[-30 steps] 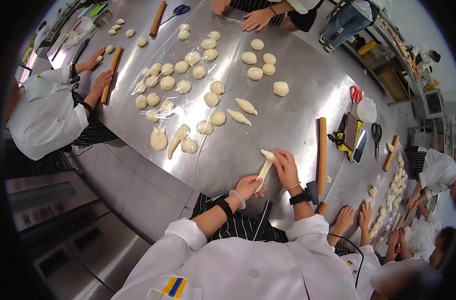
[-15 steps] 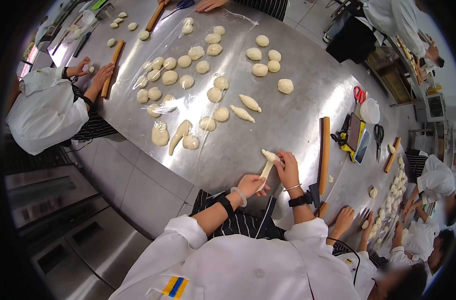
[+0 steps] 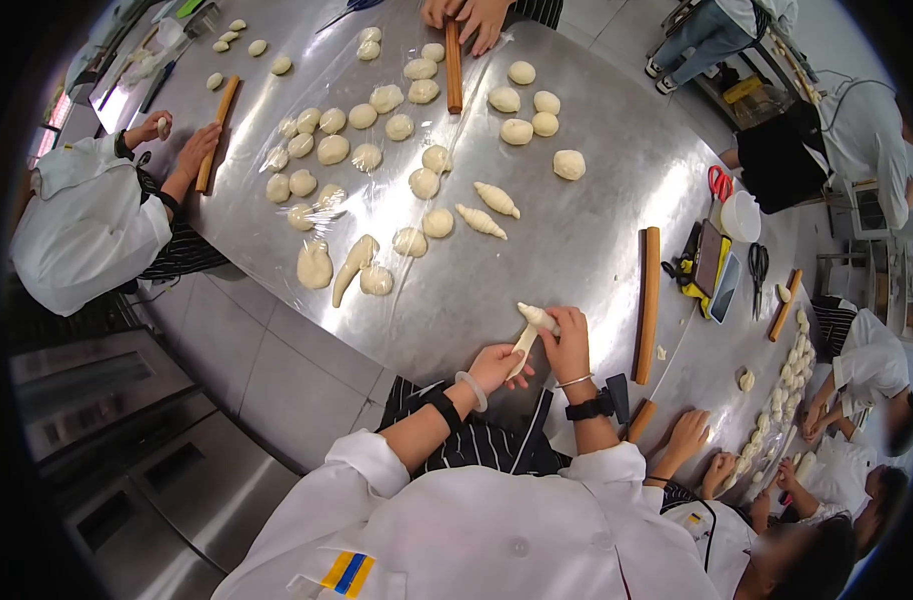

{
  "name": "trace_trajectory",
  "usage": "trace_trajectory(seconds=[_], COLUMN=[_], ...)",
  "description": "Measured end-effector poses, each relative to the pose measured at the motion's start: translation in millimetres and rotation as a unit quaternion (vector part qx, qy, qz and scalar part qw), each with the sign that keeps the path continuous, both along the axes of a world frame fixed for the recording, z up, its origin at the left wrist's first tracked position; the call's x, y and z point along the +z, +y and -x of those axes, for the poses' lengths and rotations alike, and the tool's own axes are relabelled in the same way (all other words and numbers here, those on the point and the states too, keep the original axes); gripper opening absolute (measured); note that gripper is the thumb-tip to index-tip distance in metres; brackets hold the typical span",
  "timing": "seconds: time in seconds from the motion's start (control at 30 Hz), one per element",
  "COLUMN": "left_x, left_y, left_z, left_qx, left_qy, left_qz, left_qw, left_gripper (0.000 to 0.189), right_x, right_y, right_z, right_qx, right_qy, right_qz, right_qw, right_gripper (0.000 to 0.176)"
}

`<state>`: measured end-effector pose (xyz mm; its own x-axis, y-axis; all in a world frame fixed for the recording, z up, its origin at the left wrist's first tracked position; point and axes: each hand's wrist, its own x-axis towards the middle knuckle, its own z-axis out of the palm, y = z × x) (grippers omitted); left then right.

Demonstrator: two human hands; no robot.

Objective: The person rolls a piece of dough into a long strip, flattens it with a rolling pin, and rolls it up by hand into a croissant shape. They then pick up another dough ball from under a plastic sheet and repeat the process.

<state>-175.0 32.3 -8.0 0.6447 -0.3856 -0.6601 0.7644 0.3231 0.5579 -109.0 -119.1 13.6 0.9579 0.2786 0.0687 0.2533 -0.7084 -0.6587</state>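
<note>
Near the table's front edge my left hand [image 3: 497, 368] pinches the flat tail of a dough strip [image 3: 524, 350]. My right hand [image 3: 569, 345] closes its fingers on the rolled, ridged end of the same dough [image 3: 537, 317], whose pointed tip sticks out to the left. Two shaped, ridged dough rolls [image 3: 497, 199] lie farther back on the steel table. Left of them, round dough pieces [image 3: 333, 150] rest under clear plastic film, with a long tapered piece [image 3: 355, 268] among them. Several uncovered dough balls [image 3: 569, 165] sit behind the rolls.
A wooden rolling pin [image 3: 648, 305] lies to the right, beside a phone [image 3: 725, 291], black scissors [image 3: 759, 270], red-handled scissors [image 3: 719, 184] and a white cup [image 3: 742, 217]. Across the table, a person's hands hold another rolling pin [image 3: 454, 70]. Co-workers stand left and right.
The person across the table has brought both hands and a rolling pin farther right. The dough in my hands has shifted slightly left, with my grip much the same.
</note>
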Motion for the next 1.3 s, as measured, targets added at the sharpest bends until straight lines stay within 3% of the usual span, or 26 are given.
trace_trajectory(seconds=[0.47, 0.53, 0.67, 0.73, 0.87, 0.93, 1.07, 1.3], left_x=[-0.8, -0.2, -0.8, 0.0, -1.9, -2.5, -2.5, 0.8], left_y=[2.7, 1.0, -2.2, -3.0, -1.9, -0.9, -6.1, -6.3], left_z=[-1.8, -0.9, 0.8, 1.2, 2.7, 2.7, 2.7, 5.0], left_qx=[0.006, 0.001, -0.002, -0.003, 0.001, -0.003, 0.0, 0.012], left_qy=[0.008, 0.011, 0.004, 0.006, 0.007, 0.004, 0.027, 0.05], left_qz=[0.014, 0.002, -0.015, -0.025, -0.025, -0.022, -0.052, -0.061], left_qw=[1.0, 1.0, 1.0, 1.0, 1.0, 1.0, 0.998, 0.997], left_gripper=[0.028, 0.028, 0.029, 0.029, 0.029, 0.03, 0.029, 0.028], right_x=[12.5, 8.6, 5.0, 3.4, 5.3, 2.8, 7.8, 8.2], right_y=[-0.6, -3.7, -3.8, -5.2, -3.6, -2.6, -1.9, 4.0], right_z=[6.0, 2.8, 1.7, 2.0, 6.1, 7.7, 11.1, 14.3], right_qx=[0.047, 0.005, -0.02, 0.023, 0.012, 0.024, 0.011, 0.034], right_qy=[-0.007, 0.108, 0.137, 0.096, 0.103, 0.038, 0.121, 0.026], right_qz=[0.012, -0.055, -0.088, -0.048, -0.036, -0.033, -0.013, 0.018], right_qw=[0.999, 0.993, 0.986, 0.994, 0.994, 0.998, 0.993, 0.999], right_gripper=[0.034, 0.031, 0.028, 0.026, 0.026, 0.026, 0.027, 0.03])
